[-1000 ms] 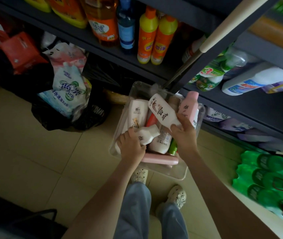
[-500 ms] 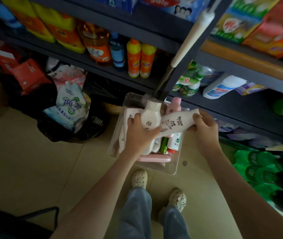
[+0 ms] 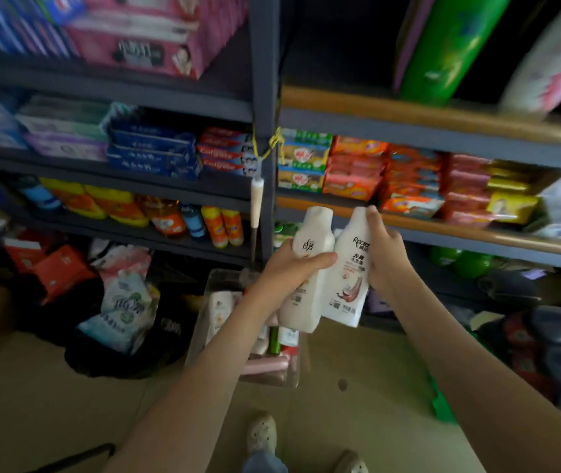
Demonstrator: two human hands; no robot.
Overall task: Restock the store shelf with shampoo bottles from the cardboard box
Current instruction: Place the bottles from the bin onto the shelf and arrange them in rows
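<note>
The left hand [image 3: 289,269] grips one white shampoo bottle [image 3: 313,230] and the right hand [image 3: 386,257] grips a second bottle [image 3: 349,285]. Both are nearly upright, caps up, sides touching, above the box [image 3: 272,380]. The shelf [image 3: 477,230] front edge lies just beyond and rightward, nearer the right hand.

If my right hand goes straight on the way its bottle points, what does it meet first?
Likely the wooden shelf edge just above the right hand and its white bottle, then the orange soap packs behind it. Depth is unclear.
</note>
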